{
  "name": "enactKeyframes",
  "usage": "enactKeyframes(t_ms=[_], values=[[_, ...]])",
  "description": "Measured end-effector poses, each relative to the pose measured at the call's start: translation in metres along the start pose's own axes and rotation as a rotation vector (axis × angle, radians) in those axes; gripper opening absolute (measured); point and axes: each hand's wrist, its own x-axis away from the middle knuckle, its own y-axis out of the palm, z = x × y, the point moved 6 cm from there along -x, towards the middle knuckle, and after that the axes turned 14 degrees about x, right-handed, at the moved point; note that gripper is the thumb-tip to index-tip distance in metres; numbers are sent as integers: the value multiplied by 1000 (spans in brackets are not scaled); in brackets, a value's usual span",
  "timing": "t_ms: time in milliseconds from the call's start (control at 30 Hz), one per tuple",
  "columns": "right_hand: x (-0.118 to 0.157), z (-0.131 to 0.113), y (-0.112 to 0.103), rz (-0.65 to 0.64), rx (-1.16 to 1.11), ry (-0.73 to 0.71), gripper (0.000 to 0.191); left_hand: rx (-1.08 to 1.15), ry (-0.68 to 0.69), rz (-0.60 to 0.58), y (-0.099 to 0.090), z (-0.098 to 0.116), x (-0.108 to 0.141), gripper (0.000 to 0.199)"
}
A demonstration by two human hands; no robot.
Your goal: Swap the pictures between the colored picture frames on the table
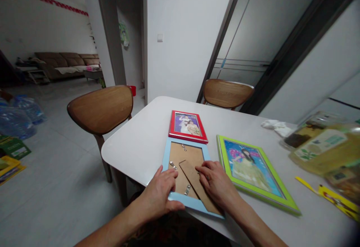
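- One white table (140, 134) carries three picture frames; blue one sits at near edge, between both hands.
- Green frame (253, 168): face up, right of blue.
- Blue frame (166, 153): back up, long axis running near to far, far end slightly left, by red frame (187, 126).
- Left hand (161, 187): loosely spread, fingers on backboard (194, 153), thumb on near rail; looks like bracing, no closed grip.
- Right hand (216, 179): fingers partly curled, by backboard's right side; can't tell if it pinches anything.
- Stand leg (197, 183): diagonal, narrow end far-left, wide end near-right.
- Metal clips (187, 190): handling these seems the step; turning one calls for fingertip pressure, frame steadied.
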Motion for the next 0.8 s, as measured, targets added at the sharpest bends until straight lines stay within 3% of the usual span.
enactKeyframes(t_ms=[333,600,800], values=[[-1,6,-3,13,-118,54,26,0,-5,-18,-1,0,0,37],[-7,15,-1,-97,-181,128,20,4,-8,-21,0,0,-1,37],[-7,21,1,-43,-168,199,18,-8,-17,-35,0,1,-1,37]])
